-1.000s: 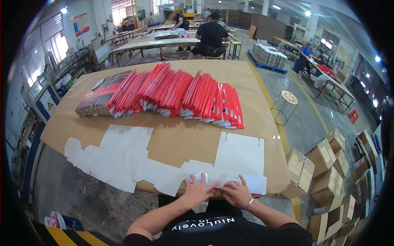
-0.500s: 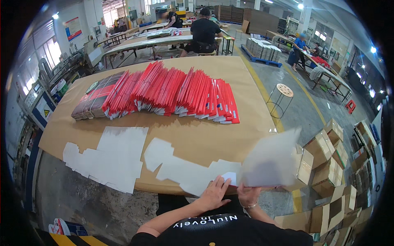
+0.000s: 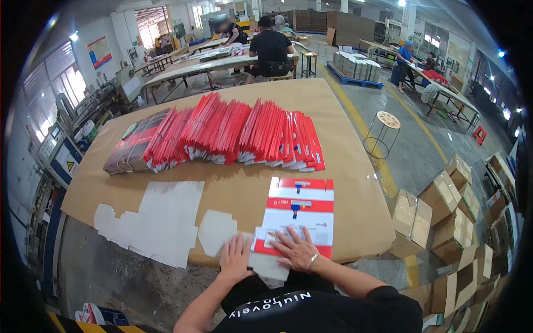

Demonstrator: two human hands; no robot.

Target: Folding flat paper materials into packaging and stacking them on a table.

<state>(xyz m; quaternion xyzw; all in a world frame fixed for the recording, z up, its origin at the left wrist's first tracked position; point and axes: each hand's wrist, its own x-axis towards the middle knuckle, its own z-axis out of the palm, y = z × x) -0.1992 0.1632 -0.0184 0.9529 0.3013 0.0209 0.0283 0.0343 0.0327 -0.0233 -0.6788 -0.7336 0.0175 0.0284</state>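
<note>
A flat carton blank lies at the table's near edge. Its folded-over panel (image 3: 300, 225) shows a red and white printed face, while the bare white part (image 3: 215, 230) extends to the left. My right hand (image 3: 298, 248) rests with spread fingers on the lower part of the printed panel. On the white board beside it, my left hand (image 3: 235, 258) lies with fingers stretched out; neither hand grips anything. Left of them is another white blank (image 3: 164, 225), spread flat and partly past the edge. Farther back, a long row of red folded cartons (image 3: 244, 133) leans in overlapping layers.
A tied bundle (image 3: 130, 150) sits at the row's left end on the brown-covered table (image 3: 355, 205). Cardboard boxes (image 3: 411, 216) crowd the floor at right, near a round stool (image 3: 383, 130). Other people work at tables farther back.
The raised, blurred panel has come down flat, printed face up. My right hand has moved left onto it, opening out. My left hand has shifted left along the white board.
</note>
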